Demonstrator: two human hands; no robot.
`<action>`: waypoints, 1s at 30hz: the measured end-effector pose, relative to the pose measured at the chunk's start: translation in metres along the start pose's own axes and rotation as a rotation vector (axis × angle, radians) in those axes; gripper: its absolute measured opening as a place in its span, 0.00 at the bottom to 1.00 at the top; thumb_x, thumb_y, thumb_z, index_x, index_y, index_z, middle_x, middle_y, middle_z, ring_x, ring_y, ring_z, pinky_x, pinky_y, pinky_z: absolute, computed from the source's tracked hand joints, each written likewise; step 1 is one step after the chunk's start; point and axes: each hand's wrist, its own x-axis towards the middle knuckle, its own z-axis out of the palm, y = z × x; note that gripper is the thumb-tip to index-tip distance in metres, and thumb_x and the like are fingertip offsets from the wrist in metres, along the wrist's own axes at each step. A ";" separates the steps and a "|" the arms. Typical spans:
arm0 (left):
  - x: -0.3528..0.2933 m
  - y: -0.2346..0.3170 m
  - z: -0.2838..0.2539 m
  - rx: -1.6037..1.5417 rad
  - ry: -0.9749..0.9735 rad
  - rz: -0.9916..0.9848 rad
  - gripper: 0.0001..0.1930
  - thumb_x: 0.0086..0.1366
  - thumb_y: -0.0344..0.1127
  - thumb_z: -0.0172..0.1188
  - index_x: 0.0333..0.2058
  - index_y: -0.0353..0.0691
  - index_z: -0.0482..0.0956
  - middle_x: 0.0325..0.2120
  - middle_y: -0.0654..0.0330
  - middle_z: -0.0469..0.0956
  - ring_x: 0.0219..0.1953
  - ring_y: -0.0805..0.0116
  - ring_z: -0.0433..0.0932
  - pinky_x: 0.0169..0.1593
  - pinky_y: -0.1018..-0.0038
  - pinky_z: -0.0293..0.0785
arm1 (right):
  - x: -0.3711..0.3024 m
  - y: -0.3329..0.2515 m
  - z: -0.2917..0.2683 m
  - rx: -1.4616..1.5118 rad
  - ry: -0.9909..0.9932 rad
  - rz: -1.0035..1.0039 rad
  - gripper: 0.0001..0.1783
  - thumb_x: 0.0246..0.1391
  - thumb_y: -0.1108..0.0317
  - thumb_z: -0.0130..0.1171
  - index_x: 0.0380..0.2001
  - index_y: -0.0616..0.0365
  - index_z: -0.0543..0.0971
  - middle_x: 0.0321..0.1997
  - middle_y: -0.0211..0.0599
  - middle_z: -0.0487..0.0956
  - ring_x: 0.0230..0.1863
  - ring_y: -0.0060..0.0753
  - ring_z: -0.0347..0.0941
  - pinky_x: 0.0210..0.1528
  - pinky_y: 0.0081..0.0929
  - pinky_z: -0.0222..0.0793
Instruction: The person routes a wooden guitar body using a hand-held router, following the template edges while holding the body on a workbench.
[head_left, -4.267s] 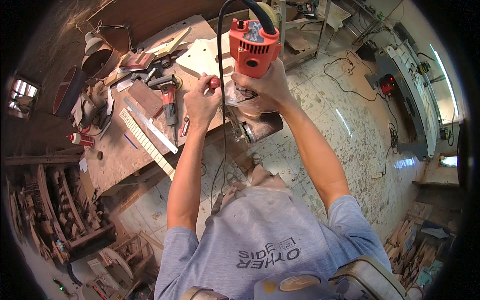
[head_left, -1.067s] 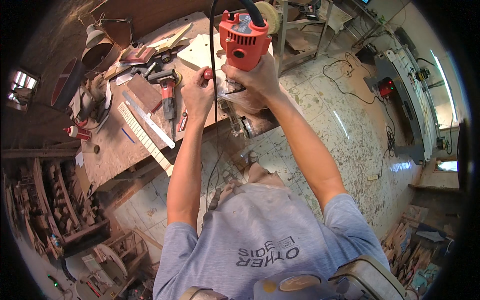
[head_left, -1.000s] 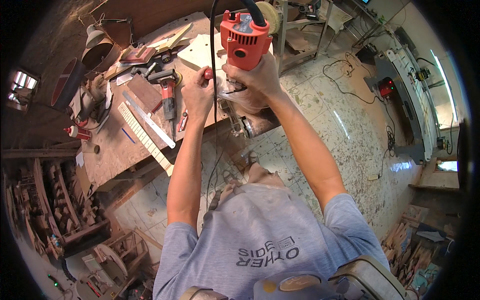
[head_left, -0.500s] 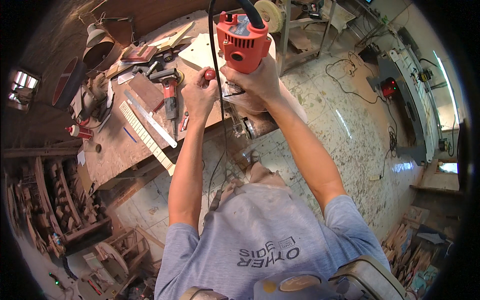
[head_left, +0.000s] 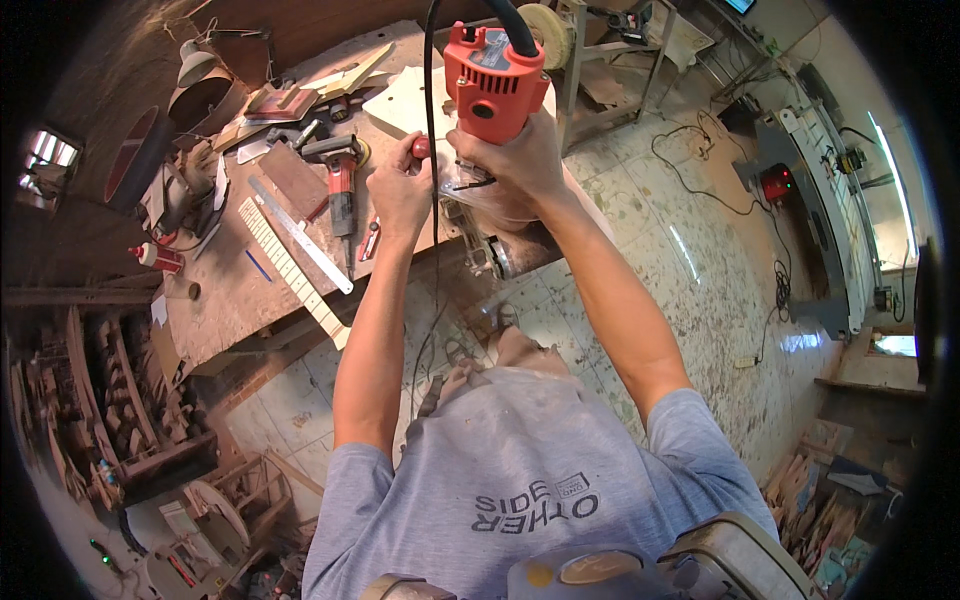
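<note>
My right hand (head_left: 510, 160) grips the body of a red-orange trim router (head_left: 493, 75) held above the near edge of the wooden workbench (head_left: 240, 310). A black power cord (head_left: 430, 60) runs up from the router. My left hand (head_left: 398, 190) pinches a small red-handled tool (head_left: 421, 147) at the router's clear base (head_left: 465, 185). A pale flat wooden piece (head_left: 405, 100) lies on the bench behind the router, partly hidden by it.
A red power tool (head_left: 340, 185), a long wooden ruler (head_left: 285, 265), a metal rule (head_left: 300, 235), a red glue bottle (head_left: 155, 257) and wood scraps lie on the bench. Carved wooden parts (head_left: 90, 400) are stacked at the left. Cables (head_left: 700, 170) cross the tiled floor.
The router has moved a little up and away over the bench edge. My left hand has stayed at its base with the red-handled tool.
</note>
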 end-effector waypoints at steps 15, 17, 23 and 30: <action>-0.002 -0.005 0.003 -0.095 0.046 0.022 0.18 0.63 0.29 0.67 0.52 0.31 0.86 0.36 0.51 0.91 0.39 0.75 0.88 0.45 0.75 0.83 | -0.001 -0.007 -0.002 0.074 0.023 -0.059 0.22 0.44 0.60 0.80 0.41 0.59 0.85 0.36 0.31 0.89 0.36 0.24 0.85 0.41 0.27 0.80; -0.003 -0.002 0.001 -0.088 0.021 -0.001 0.20 0.65 0.28 0.66 0.55 0.30 0.84 0.40 0.56 0.90 0.40 0.78 0.86 0.45 0.77 0.82 | -0.001 -0.009 0.000 0.077 0.014 -0.048 0.22 0.45 0.61 0.80 0.42 0.59 0.86 0.37 0.31 0.89 0.37 0.24 0.85 0.42 0.27 0.80; -0.004 -0.004 0.001 -0.129 0.042 -0.013 0.20 0.65 0.27 0.66 0.56 0.29 0.83 0.41 0.59 0.89 0.41 0.79 0.84 0.45 0.78 0.81 | 0.000 -0.005 0.003 0.085 -0.051 -0.015 0.33 0.42 0.57 0.82 0.49 0.59 0.80 0.41 0.35 0.88 0.41 0.28 0.86 0.45 0.29 0.81; -0.001 -0.013 0.000 -0.068 0.045 0.012 0.19 0.63 0.26 0.67 0.53 0.28 0.84 0.38 0.63 0.88 0.39 0.81 0.83 0.43 0.81 0.78 | -0.002 -0.008 0.006 0.092 -0.026 -0.032 0.21 0.47 0.61 0.78 0.43 0.61 0.86 0.36 0.30 0.88 0.37 0.22 0.84 0.42 0.26 0.79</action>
